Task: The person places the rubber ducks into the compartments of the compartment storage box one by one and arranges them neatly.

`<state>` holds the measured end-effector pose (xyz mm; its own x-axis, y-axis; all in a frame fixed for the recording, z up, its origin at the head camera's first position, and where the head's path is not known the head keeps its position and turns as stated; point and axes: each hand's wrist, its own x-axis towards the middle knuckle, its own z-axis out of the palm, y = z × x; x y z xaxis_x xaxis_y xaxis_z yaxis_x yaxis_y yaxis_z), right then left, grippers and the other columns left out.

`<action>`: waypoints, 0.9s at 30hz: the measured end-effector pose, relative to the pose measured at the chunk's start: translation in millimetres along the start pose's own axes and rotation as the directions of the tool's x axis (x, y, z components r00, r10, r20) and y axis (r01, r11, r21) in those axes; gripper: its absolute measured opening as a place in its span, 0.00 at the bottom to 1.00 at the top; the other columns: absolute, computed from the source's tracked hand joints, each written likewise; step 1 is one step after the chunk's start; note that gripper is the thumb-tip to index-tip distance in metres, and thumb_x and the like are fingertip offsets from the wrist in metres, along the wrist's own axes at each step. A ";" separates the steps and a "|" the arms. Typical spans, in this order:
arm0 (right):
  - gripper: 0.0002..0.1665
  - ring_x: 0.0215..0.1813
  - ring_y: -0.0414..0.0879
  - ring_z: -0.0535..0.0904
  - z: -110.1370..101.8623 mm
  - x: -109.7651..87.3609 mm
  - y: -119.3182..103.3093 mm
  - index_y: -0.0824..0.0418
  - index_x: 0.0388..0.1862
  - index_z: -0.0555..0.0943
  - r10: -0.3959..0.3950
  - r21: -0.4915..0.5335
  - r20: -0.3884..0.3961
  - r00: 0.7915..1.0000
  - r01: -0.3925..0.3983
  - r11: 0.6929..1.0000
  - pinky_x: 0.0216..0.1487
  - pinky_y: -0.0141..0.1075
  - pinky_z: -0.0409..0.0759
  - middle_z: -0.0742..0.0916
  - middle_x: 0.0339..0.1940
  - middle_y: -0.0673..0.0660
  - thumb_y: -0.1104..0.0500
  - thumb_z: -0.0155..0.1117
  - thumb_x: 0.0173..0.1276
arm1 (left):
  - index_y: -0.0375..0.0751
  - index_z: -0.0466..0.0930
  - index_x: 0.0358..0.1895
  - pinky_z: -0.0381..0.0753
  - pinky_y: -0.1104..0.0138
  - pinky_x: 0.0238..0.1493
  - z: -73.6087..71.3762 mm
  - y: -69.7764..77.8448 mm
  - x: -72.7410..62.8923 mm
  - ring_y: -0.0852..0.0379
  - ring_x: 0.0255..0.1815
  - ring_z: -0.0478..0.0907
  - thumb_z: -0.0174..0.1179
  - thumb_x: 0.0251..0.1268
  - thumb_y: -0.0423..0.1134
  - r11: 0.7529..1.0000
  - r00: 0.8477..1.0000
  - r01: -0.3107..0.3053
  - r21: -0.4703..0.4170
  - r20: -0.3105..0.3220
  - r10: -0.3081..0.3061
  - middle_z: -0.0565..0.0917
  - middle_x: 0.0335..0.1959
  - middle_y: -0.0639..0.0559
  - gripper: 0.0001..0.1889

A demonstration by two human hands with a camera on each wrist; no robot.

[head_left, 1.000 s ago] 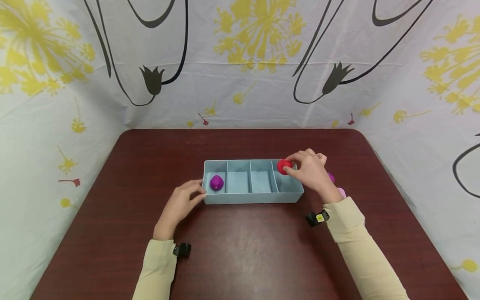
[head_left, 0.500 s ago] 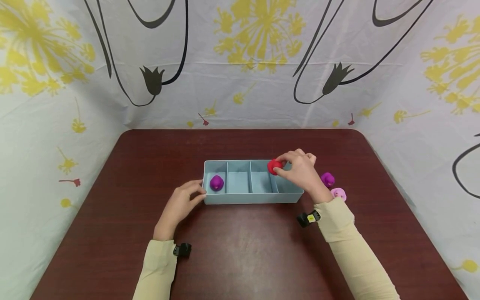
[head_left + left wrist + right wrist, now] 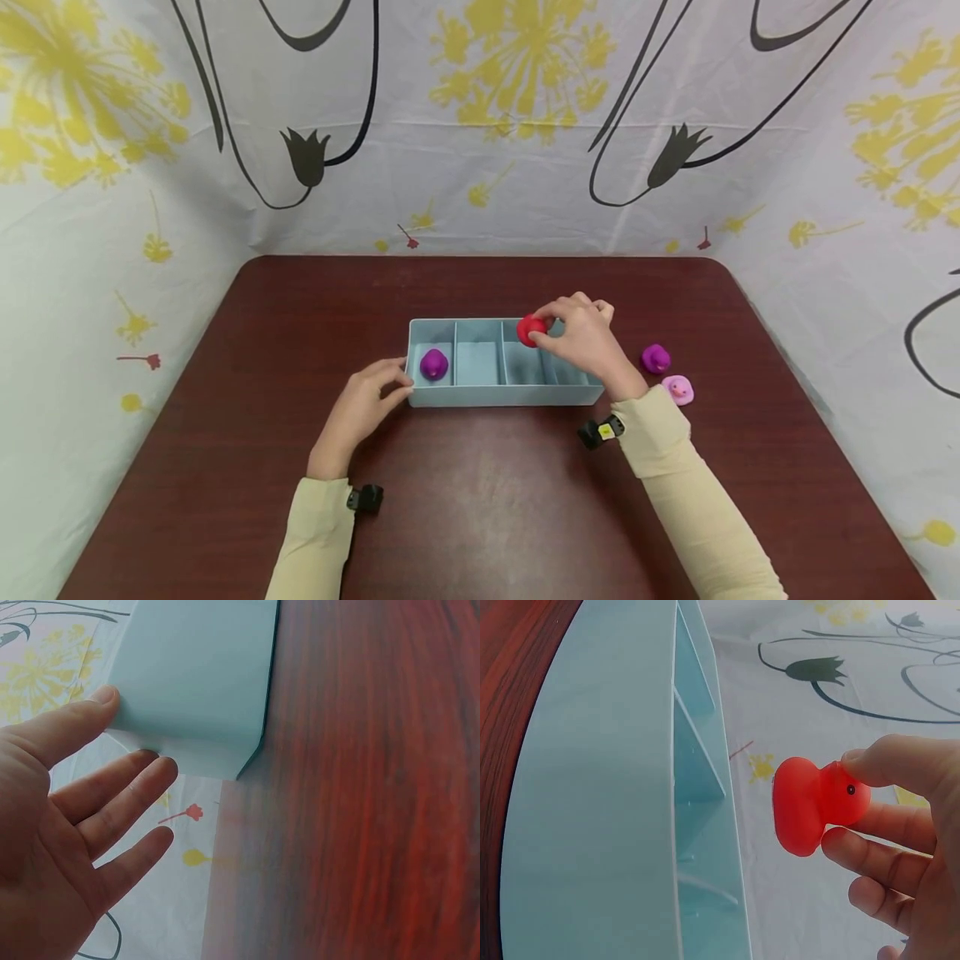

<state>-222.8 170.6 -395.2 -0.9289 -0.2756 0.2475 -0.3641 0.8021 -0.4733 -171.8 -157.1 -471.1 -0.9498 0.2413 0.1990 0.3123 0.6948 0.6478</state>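
My right hand (image 3: 583, 337) pinches a red rubber duck (image 3: 802, 806) by its head between thumb and fingers. In the head view the duck is over the third compartment from the left of a pale blue divided box (image 3: 495, 397). A purple rubber duck (image 3: 433, 364) sits in the leftmost compartment. At the box's left end my left hand (image 3: 362, 407) touches the corner with thumb and fingertips, its fingers loosely extended. The left wrist view shows that thumb (image 3: 105, 697) against the box wall. My right hand partly hides the rightmost compartment.
To the right of the box, a second purple duck (image 3: 656, 358) and a pink duck (image 3: 678, 389) rest on the dark wooden table (image 3: 465, 500). A white cloth with printed flowers (image 3: 525, 192) hangs behind the table and along both sides.
My right hand has carried the red duck leftward, from over the rightmost compartment to over the third. The ducks on the table have come into full view. My left hand stays in place.
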 end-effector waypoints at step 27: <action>0.17 0.46 0.45 0.71 30.0 18.0 -30.3 0.55 0.42 0.86 -0.026 -0.021 0.102 0.994 0.028 0.999 0.51 0.52 0.55 0.84 0.37 0.50 0.49 0.73 0.56 | 0.47 0.84 0.37 0.77 0.53 0.58 1.0 -1.0 1.2 0.47 0.59 0.77 0.67 0.59 0.38 1.000 1.000 -0.009 0.002 -0.015 0.009 0.79 0.59 0.46 0.04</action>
<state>-230.5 125.4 -401.7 -0.9213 -0.3487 0.1722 -0.3885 0.8049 -0.4487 -173.2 -156.9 -472.2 -0.9471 0.2376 0.2159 0.3210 0.6939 0.6445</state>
